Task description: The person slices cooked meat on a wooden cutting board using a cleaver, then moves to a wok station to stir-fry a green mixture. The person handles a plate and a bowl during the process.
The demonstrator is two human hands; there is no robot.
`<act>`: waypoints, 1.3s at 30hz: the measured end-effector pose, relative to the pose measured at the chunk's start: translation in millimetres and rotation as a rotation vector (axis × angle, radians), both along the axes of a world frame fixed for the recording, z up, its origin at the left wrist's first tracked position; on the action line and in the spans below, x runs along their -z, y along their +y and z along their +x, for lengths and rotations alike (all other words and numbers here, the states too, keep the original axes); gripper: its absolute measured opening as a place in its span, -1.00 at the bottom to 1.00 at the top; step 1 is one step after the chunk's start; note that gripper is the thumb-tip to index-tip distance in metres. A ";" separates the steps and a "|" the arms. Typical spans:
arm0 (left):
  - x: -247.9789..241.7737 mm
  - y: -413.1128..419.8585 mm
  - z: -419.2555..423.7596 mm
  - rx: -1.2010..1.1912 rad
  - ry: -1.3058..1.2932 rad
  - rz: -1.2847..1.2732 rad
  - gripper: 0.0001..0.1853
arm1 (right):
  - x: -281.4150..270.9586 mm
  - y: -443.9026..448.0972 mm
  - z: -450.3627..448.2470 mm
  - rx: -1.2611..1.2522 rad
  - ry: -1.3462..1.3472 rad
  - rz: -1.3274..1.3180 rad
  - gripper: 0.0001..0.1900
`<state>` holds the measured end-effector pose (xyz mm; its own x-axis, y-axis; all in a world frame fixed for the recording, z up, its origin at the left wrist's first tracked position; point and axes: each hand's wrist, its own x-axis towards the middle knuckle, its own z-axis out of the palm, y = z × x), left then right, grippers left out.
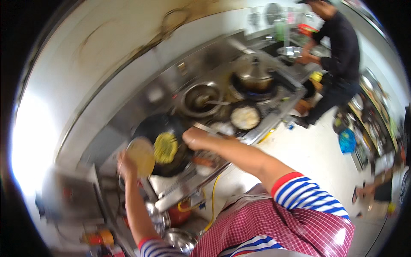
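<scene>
My left hand (126,165) grips a round bowl (141,157) by its outer side. The bowl is tipped, with a pale yellow surface facing me, at the left rim of a black wok (149,127). In the wok lies a yellow-green mass of food (165,147), perhaps egg with greens. Over the wok's right side, my right hand (195,138) has its fingers curled; blur hides whether they hold anything. A pale handle (205,128) runs just beyond that hand and passes behind my forearm.
Farther along the steel stove are a metal pot (200,99) with a ladle, a small dark pan (245,117) with pale food, and a lidded pot (255,75) above a blue flame. A co-worker (342,48) stands at the far end. A yellow hose (214,205) hangs below the stove edge.
</scene>
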<state>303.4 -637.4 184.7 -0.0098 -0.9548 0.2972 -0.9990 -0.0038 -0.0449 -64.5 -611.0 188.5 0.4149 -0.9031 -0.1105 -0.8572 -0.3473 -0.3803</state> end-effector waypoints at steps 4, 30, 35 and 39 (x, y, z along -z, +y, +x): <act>-18.1 17.1 -7.3 -0.143 0.334 -0.018 -0.61 | -15.7 37.3 -49.2 0.159 -0.353 -0.166 -0.74; -30.6 157.2 -849.0 0.190 2.102 0.950 -0.45 | -66.3 334.8 -591.4 0.945 -0.703 -0.571 -0.69; 30.3 88.3 -974.5 -0.022 2.078 0.743 -0.52 | -27.6 285.2 -671.5 1.044 -0.485 -0.491 -0.70; 65.6 5.3 -1057.3 -0.173 1.933 0.597 -0.53 | -15.3 216.4 -736.5 1.047 -0.367 -0.402 -0.69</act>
<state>-753.9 -632.1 119.2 -0.0460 -0.8738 -0.4841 0.2772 -0.4767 0.8342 -801.0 -394.7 203.8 -0.6012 -0.7649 0.2315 -0.6578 0.3091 -0.6868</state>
